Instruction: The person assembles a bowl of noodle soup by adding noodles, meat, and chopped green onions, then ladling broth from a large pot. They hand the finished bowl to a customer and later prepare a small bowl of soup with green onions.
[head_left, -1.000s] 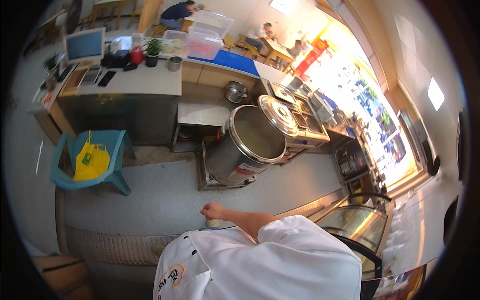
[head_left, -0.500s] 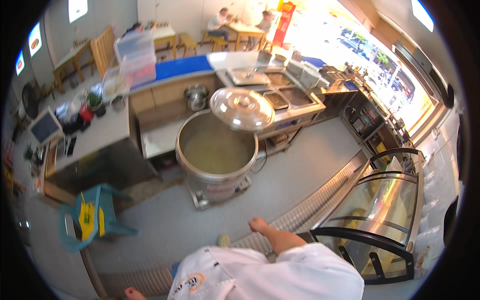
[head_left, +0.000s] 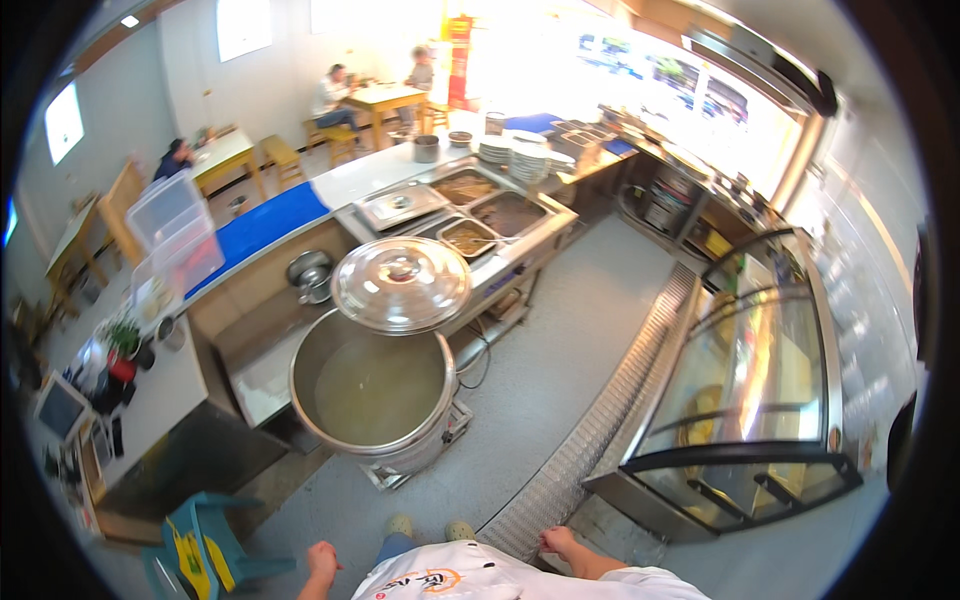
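Grey kitchen floor lay underfoot. Your left hand and right hand hung loose, holding nothing. Nearest stood the stockpot, brimful, judged heavy, slosh-prone; grip its rim both sides.

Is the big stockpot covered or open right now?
Open. The large steel pot shows yellowish liquid inside; its round lid sits off to the far side, propped over the rim, not closing it.

We look down from head height through one wide fisheye, facing a large steel pot well ahead; our hands sit at the near edge, probably empty.
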